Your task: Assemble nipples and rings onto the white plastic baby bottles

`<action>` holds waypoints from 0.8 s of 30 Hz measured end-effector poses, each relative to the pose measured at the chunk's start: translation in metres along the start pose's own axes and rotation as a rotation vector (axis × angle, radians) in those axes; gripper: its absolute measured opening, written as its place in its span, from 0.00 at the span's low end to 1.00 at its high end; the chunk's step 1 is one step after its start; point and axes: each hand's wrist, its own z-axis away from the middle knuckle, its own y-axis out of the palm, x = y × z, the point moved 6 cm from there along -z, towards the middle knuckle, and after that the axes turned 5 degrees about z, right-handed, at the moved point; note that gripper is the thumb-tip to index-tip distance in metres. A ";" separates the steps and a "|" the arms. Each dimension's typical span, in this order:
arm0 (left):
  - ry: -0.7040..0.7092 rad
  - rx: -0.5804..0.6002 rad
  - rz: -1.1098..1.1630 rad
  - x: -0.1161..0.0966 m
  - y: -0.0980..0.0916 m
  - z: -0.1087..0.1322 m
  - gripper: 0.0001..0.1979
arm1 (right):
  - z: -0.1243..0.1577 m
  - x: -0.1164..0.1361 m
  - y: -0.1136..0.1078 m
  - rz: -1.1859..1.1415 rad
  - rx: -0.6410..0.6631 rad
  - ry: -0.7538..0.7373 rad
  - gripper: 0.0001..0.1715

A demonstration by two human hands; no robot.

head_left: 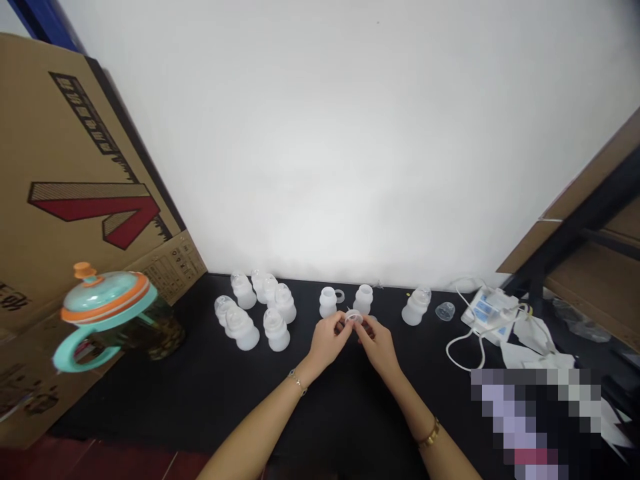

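Observation:
My left hand (331, 338) and my right hand (376, 339) meet at the middle of the black table, fingertips pinched on a small whitish bottle collar (354, 316). Just behind them stand two uncapped white baby bottles, one on the left (328, 302) and one on the right (364, 299). Between these bottles lies a pale ring (340, 296). Several white baby bottles with clear caps stand in a group to the left, among them a front one (276, 331). Another capped bottle (417, 307) is right of my right hand, beside a loose clear cap (445, 311).
A large jug with a teal lid (103, 297) and handle stands at the left, before a cardboard box (75, 153). On the right lie a white device (487, 312) with cables and crumpled paper (535, 350). A white wall (325, 147) rises behind the table (200, 400).

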 end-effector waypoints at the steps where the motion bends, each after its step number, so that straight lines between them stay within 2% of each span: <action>1: 0.008 0.004 -0.006 0.000 0.000 0.000 0.16 | 0.000 0.000 0.000 0.000 0.001 -0.003 0.20; 11: 0.033 0.007 -0.009 0.004 0.004 0.003 0.15 | 0.002 0.001 0.002 0.003 0.009 -0.010 0.18; 24: 0.034 -0.007 -0.012 -0.001 0.001 0.005 0.15 | 0.004 0.009 0.000 0.058 -0.024 -0.036 0.17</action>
